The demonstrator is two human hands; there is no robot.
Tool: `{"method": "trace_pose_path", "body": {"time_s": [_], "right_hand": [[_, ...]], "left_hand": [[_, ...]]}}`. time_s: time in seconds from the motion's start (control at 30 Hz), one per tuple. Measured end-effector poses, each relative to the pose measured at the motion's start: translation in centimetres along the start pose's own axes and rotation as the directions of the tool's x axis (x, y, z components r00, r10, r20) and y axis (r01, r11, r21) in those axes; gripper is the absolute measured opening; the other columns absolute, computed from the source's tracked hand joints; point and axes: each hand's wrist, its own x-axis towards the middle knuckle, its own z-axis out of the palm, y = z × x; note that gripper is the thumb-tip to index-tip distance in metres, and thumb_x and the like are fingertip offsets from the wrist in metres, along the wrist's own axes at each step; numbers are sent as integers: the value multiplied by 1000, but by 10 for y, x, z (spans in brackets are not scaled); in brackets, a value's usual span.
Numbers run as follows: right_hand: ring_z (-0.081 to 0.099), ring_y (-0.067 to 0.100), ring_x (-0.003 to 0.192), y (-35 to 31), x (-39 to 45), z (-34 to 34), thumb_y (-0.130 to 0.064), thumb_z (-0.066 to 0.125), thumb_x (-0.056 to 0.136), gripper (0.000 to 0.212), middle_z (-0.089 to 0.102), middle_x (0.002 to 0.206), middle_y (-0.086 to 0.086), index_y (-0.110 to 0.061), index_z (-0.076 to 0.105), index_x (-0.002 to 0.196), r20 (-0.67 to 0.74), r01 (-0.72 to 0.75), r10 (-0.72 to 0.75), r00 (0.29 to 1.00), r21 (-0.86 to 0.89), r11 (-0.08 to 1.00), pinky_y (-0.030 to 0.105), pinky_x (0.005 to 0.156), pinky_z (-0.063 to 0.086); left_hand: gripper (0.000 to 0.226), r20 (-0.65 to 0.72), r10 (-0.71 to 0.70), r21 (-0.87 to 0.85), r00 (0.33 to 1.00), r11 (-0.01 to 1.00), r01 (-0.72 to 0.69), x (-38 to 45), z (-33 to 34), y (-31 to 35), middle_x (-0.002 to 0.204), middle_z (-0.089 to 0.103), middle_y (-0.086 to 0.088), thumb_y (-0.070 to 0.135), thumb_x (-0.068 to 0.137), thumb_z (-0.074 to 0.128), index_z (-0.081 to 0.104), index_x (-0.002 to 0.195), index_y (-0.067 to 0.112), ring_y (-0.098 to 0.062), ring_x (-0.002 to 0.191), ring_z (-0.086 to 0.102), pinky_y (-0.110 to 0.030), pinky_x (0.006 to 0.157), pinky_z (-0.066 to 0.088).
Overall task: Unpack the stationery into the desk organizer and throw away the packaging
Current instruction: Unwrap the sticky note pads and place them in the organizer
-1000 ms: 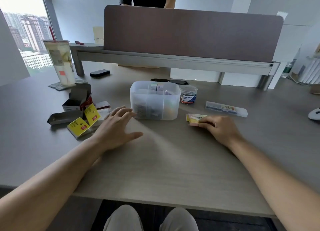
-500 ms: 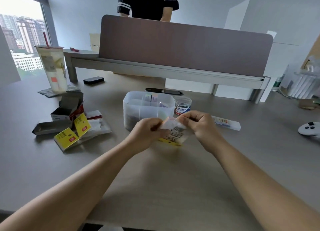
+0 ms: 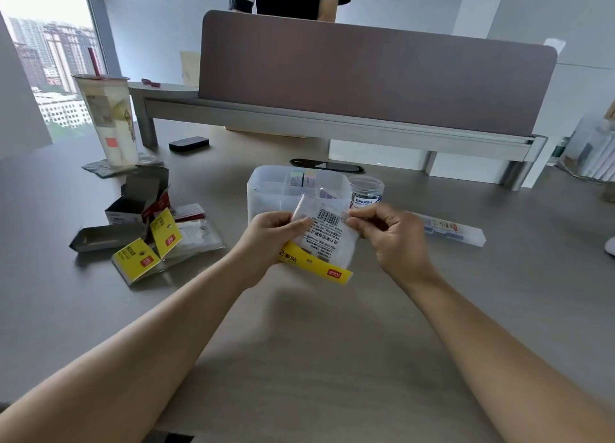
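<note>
- Grey-brown wood-look desk (image 3: 299,359) fills the near view, with both bare forearms reaching forward over it.
- Left hand (image 3: 271,233) pinches the left top edge of a clear plastic packet (image 3: 327,239), thumb and fingers curled onto it.
- Right hand (image 3: 392,233) pinches the packet's right top corner between thumb and forefinger, the other fingers curled.
- That packet is held above the desk, just in front of the organizer (image 3: 266,190); it bears a barcode label and a yellow card strip along its lower edge.
- Left of the hands lie opened packaging (image 3: 156,243): yellow cards, clear wrap and grey boxes.
- Translucent white, the organizer stands on the desk behind the packet, with small items in its compartments.
- Just right of it stands a small clear jar (image 3: 366,191), and further right lies a long clear case (image 3: 452,231).
- Farther left stands a tall drink cup (image 3: 109,120); behind everything runs a brown divider panel (image 3: 376,73).
</note>
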Motion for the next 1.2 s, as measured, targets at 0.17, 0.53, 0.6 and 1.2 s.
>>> {"method": "trace_pose_path", "body": {"time_s": [0.17, 0.53, 0.6, 1.2], "right_hand": [[64, 7, 74, -1, 3, -1, -6, 64, 77, 10, 66, 78, -5, -14, 65, 84, 33, -60, 58, 998, 76, 995, 23, 75, 56], [56, 14, 72, -14, 11, 9, -1, 50, 87, 27, 54, 79, 3, -12, 56, 111, 341, -228, 199, 919, 47, 973, 13, 58, 51], [54, 11, 70, -12, 10, 10, 0, 46, 88, 30, 49, 78, 2, -13, 55, 113, 293, -242, 216, 931, 56, 969, 12, 55, 50], [58, 16, 66, 0, 14, 16, 4, 57, 80, 21, 58, 69, 5, -14, 61, 70, 156, -211, 201, 967, 48, 976, 21, 61, 55]], "left_hand": [[13, 14, 3, -36, 1000, 999, -3, 0, -4, 3, 76, 68, -3, 16, 85, 54, 64, 82, 8, -10, 59, 64, -19, 54, 53], [12, 178, -64, 360, 982, 933, -4, -1, -14, 14, 69, 62, -1, 19, 80, 62, 61, 76, 9, -8, 55, 59, -15, 47, 47], [19, 180, -95, 177, 979, 982, 62, -2, -19, 13, 67, 62, 0, 31, 75, 61, 62, 82, 13, -5, 51, 61, -16, 46, 49], [8, 41, -26, -22, 999, 999, 27, 5, -25, -4, 84, 65, -1, 13, 85, 54, 59, 87, 19, -9, 65, 67, -23, 54, 56]]}}
